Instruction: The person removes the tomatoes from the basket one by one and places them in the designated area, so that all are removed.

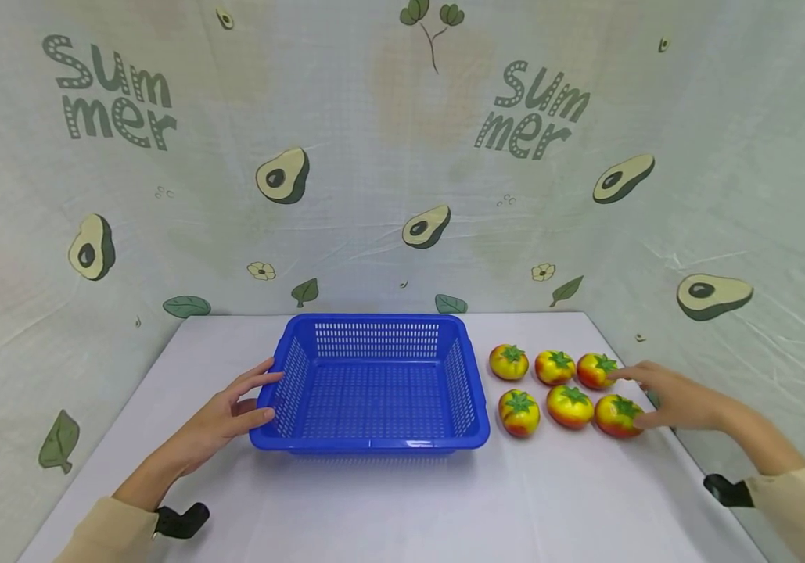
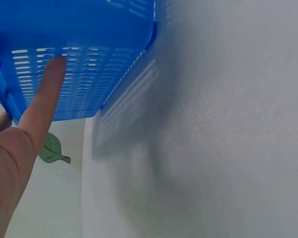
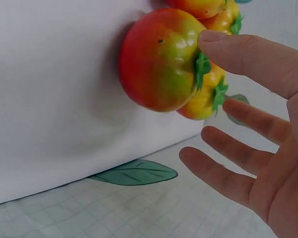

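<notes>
A blue plastic basket point(image 1: 370, 446) with slotted walls stands on the white table. My left hand point(image 1: 215, 422) is at its left side, fingertips at the rim; in the left wrist view a straight finger point(image 2: 44, 99) lies against the slotted outer wall. To the basket's right are several red-and-yellow tomatoes with green leafy tops, in two rows. My right hand point(image 1: 684, 399) reaches over the right end of these rows with its fingers spread. Its thumb point(image 3: 238, 52) is right at the front right tomato point(image 3: 159, 59), while the other fingers extend beside the back right tomato point(image 1: 594, 371).
In the front row are a left tomato point(image 1: 519, 413) and a middle one point(image 1: 569, 407); behind them sit two more, the back left tomato point(image 1: 508, 362) and the back middle tomato point(image 1: 554, 367). A printed cloth point(image 1: 367, 141) with avocados hangs around the table point(image 1: 402, 508).
</notes>
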Motion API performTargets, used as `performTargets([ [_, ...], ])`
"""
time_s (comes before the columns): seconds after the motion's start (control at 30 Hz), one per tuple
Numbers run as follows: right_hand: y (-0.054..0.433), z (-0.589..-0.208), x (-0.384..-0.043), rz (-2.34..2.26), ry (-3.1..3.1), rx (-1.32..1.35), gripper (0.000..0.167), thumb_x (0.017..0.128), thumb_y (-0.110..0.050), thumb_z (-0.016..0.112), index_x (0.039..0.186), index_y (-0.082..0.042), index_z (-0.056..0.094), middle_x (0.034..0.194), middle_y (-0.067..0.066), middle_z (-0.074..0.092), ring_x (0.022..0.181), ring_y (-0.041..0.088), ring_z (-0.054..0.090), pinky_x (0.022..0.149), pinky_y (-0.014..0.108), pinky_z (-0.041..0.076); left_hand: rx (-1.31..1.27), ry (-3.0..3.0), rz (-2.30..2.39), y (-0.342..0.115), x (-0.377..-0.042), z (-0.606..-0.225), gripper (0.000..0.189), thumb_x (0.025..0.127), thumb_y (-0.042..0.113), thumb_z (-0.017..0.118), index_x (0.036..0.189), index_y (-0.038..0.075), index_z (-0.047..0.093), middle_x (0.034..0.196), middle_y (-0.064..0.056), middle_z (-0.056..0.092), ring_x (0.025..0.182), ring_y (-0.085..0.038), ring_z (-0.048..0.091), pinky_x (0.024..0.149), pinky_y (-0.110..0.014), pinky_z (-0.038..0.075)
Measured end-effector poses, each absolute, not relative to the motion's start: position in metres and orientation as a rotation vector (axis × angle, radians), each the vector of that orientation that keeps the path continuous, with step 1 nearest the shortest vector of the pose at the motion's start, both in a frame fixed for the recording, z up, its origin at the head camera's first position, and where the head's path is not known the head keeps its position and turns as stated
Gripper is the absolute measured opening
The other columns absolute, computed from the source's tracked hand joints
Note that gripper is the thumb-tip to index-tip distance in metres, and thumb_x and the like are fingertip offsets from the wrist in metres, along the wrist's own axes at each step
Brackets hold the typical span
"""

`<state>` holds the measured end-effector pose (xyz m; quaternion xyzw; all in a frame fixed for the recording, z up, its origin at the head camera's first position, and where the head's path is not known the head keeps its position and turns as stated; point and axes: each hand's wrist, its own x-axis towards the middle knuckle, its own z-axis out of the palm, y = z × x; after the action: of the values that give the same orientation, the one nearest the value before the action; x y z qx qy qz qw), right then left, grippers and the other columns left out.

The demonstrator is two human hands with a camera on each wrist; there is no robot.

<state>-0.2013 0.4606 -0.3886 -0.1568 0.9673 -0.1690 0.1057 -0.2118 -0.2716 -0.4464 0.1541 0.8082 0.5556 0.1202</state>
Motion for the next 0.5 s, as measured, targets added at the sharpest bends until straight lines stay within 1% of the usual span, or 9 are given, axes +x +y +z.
performTargets([
  [0.13,0.457,-0.381,-0.2,-0.462,2.899,-0.457,0.073,0.084,-0.025,0.091,0.146,-0.005,0.058,0.143,0.033,0.053,0.122,0.051,0.057,0.091,0.066,0.058,0.461,2.385,1.593,-0.271,-0.215,-0.445,0.06,0.106,0.023,0.067,0.161,0.014,0.044,0.18,-0.008,0.008,0.14,-0.051,0.048,0.101,-0.054,0.058],
  [0.33,0.447,-0.371,-0.199,-0.438,2.947,-0.471,0.07,0.088,-0.028,0.089,0.147,-0.005,0.058,0.144,0.034,0.052,0.124,0.053,0.056,0.091,0.069,0.056,0.478,2.466,1.471,-0.276,-0.213,-0.441,0.064,0.105,0.028,0.068,0.162,0.018,0.042,0.179,-0.011,0.011,0.141,-0.055,0.045,0.102,-0.063,0.055],
  [0.5,0.436,-0.361,-0.2,-0.406,3.034,-0.513,0.069,0.09,-0.03,0.086,0.147,-0.004,0.057,0.144,0.035,0.051,0.125,0.054,0.055,0.092,0.071,0.055,0.493,2.574,1.343,-0.284,-0.212,-0.424,0.072,0.105,0.033,0.068,0.166,0.021,0.033,0.176,-0.017,0.019,0.141,-0.057,0.046,0.098,-0.07,0.054],
])
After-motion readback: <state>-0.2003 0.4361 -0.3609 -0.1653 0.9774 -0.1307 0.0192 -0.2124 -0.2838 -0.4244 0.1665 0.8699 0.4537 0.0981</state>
